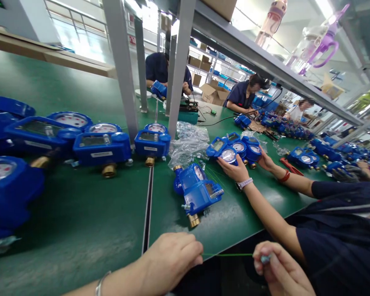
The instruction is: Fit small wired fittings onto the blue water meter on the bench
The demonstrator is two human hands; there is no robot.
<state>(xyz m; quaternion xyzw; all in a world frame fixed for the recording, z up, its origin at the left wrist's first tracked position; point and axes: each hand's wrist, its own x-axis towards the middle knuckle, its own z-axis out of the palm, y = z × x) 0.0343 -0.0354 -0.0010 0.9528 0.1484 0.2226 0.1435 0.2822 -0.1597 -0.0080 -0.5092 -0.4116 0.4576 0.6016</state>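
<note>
Blue water meters (101,148) line the green table (111,222); my left hand (172,257) pinches a thin green wire (230,255); one meter (200,191) lies beyond; the wire runs straight to my right hand (280,267), pinching a pale-blue seal (265,259).

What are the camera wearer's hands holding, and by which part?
The right hand pinches a small bluish piece, its gripped sides mostly covered. A thin green strand stretches from there to the left hand, whose exact hold is hidden.
</note>
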